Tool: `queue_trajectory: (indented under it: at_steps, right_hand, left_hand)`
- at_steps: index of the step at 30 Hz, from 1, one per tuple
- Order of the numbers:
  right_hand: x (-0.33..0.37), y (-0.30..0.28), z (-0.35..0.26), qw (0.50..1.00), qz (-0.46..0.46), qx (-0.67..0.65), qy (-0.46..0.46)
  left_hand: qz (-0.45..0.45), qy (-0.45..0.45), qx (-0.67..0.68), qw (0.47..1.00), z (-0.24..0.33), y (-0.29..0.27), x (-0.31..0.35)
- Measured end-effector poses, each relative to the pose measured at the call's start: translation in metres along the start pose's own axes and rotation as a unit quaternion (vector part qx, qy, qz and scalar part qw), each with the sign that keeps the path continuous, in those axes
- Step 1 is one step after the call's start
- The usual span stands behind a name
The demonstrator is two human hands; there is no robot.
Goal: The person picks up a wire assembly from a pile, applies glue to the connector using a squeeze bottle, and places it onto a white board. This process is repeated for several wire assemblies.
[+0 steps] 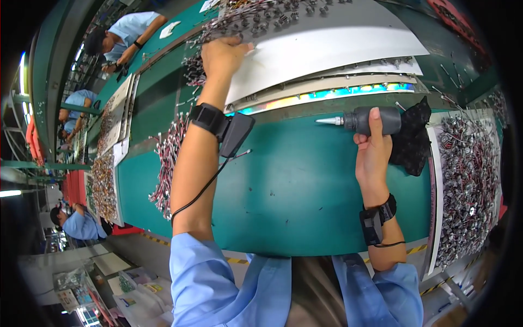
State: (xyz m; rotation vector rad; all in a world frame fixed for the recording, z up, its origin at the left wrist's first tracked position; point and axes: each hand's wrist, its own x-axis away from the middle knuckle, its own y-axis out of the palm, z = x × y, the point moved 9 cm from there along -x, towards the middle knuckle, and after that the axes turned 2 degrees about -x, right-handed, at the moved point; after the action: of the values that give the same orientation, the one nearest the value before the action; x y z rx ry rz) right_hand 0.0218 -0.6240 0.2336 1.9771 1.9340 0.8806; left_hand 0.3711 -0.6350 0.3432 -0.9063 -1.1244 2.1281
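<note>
My right hand (373, 147) is wrapped round a dark grey squeeze bottle (376, 120), thumb on top. The bottle lies sideways above the green mat, its pale pointed nozzle (330, 121) aimed left. A crumpled black cloth (412, 139) lies just beyond its base. My left hand (222, 57) reaches to the far side and closes at the left edge of a white sheet (321, 60), thumb toward the sheet; some fingertips are hidden. Small metal parts with wires (261, 22) cover the sheet's far part and crowd beside my left hand.
A bundle of red, white and black wired parts (170, 163) lies left of my left forearm. More sheets with parts (348, 87) are stacked below the white one. At right stands a board loaded with metal parts (471, 180). Co-workers in blue (128, 32) sit along the left.
</note>
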Motion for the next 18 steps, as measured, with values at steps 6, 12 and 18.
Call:
queue_trajectory:
  at_steps: [6, 12, 18]
  right_hand:
    - [-0.003, -0.007, 0.000, 1.000, -0.009, 0.004, -0.015]
    - [0.006, 0.012, 0.005, 0.999, -0.053, 0.001, -0.012]
    - [0.007, 0.012, 0.018, 0.997, -0.074, 0.016, 0.003]
  left_hand:
    - [0.012, 0.069, 0.095, 0.993, -0.028, -0.086, 0.072]
    - [-0.036, 0.037, -0.050, 0.997, -0.111, -0.135, 0.165]
    - [-0.048, -0.032, -0.102, 0.993, -0.134, -0.147, 0.235]
